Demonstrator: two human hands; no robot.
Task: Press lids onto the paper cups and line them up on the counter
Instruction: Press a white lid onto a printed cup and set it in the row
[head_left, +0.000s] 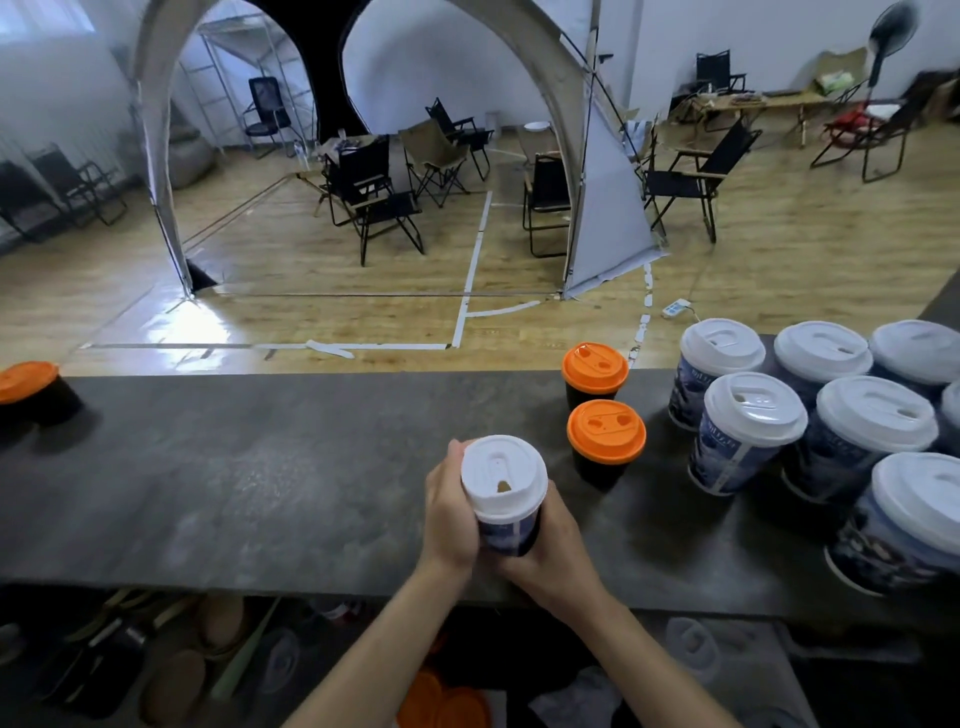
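A blue-printed paper cup with a white lid on top is held over the dark counter, near its front edge. My left hand grips the cup's left side, fingertips up by the lid's rim. My right hand wraps round its right side and base. Two black cups with orange lids stand just right of it. Several blue cups with white lids are grouped at the right end.
Another orange-lidded black cup stands at the counter's far left. Loose orange lids and clear lids lie on a shelf under the counter. Beyond the counter are a wooden floor, folding chairs and a tent.
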